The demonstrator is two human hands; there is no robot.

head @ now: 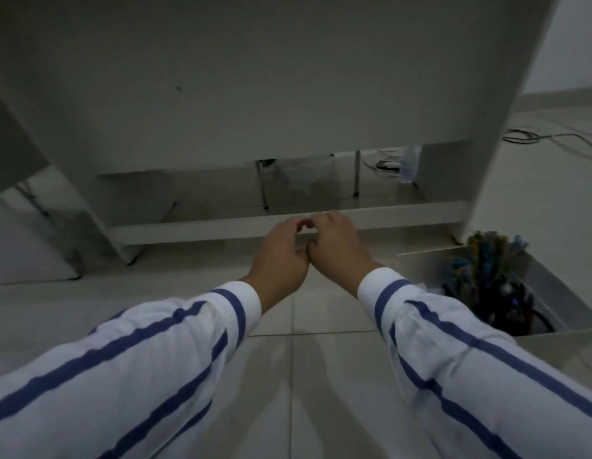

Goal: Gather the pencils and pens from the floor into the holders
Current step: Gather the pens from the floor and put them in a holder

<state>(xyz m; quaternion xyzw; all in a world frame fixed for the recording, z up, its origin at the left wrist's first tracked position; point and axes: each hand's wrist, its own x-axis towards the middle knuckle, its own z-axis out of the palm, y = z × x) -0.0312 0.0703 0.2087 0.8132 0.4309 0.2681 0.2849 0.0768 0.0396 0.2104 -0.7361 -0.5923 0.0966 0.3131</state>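
Observation:
My left hand (281,256) and my right hand (336,248) are stretched out side by side over the pale floor tiles, backs up. Their thumbs and loosely curved fingertips touch each other, and I see nothing held in either. A dark holder (516,309) packed with blue and yellow pens and pencils (486,256) stands at the right inside a shallow grey box (553,293). No loose pen or pencil shows on the tiles in view.
A white desk (254,94) fills the view ahead, its low crossbar (195,228) just beyond my hands and its side panel (506,144) at the right. Cables (526,137) lie on the floor at the far right. A plastic bottle (409,164) stands behind the desk.

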